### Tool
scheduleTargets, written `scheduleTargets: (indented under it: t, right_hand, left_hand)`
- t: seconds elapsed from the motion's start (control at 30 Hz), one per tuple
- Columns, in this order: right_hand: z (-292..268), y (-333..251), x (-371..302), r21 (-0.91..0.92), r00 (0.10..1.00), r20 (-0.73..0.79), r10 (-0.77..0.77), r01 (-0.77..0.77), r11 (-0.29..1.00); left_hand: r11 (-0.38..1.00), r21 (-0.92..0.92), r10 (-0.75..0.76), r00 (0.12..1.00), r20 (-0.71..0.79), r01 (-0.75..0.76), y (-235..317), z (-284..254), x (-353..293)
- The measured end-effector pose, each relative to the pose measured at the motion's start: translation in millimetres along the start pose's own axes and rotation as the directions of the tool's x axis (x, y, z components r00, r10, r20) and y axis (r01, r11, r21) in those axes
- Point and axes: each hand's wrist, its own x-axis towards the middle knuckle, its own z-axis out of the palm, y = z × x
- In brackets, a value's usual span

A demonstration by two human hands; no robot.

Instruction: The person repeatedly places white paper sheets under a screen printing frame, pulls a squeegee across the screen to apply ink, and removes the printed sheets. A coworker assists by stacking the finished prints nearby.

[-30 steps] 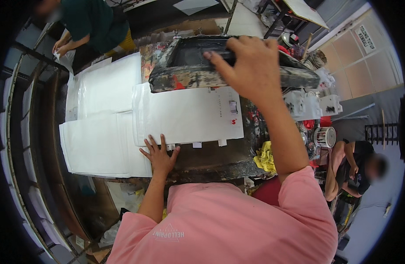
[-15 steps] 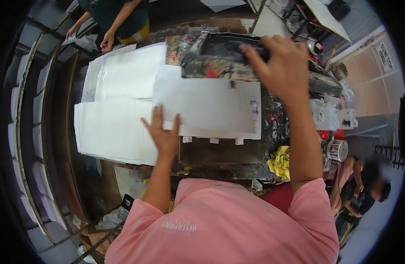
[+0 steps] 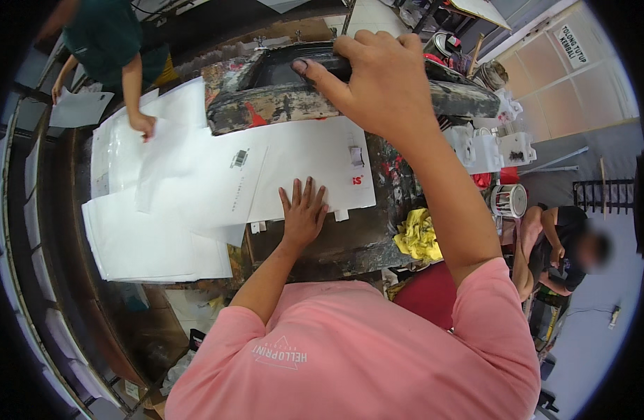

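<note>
fingers (image 3: 308,192) of the left hand (image 3: 306,218) lie spread, released, upon the white sheet (image 3: 315,157) on the desk (image 3: 322,245); the right hand (image 3: 388,87) is over the paint-stained frame (image 3: 287,110), its grasp not clearly visible.

On the table (image 3: 390,183), around the sheet (image 3: 329,150): frame (image 3: 280,108) at 12 o'clock, across the far edge; cloth (image 3: 418,234) at 4; stacks (image 3: 143,241) at 8 and between 9 and 10. Farther out: can (image 3: 508,201) at 3, rack (image 3: 7,210) at 9, people (image 3: 101,45) at 4 and 10.
</note>
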Motion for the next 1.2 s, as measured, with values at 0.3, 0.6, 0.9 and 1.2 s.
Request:
scheduleTargets:
  t: [0.3, 0.6, 0.9, 1.2]
  right_hand:
    - [-19, -10, 20, 0.047, 0.995, 0.077, 0.070, -0.074, 0.996]
    - [29, -21, -130, 0.074, 0.846, 0.531, 0.038, -0.091, 0.993]
    - [119, -48, -259, 0.068, 0.734, 0.677, 0.060, -0.144, 0.987]
    - [264, 46, -111, -0.014, 0.814, 0.573, 0.095, -0.106, 0.994]
  left_hand:
    - [1.000, -0.014, 0.019, 0.997, 0.070, -0.018, 1, -4, 1]
    - [-0.661, -0.748, -0.390, 0.880, 0.270, -0.064, 24, -186, -26]
    - [-0.672, -0.606, -0.348, 0.541, 0.766, 0.425, -31, -64, -45]
    - [-0.641, -0.578, -0.341, 0.486, 0.804, 0.505, -23, -81, -47]
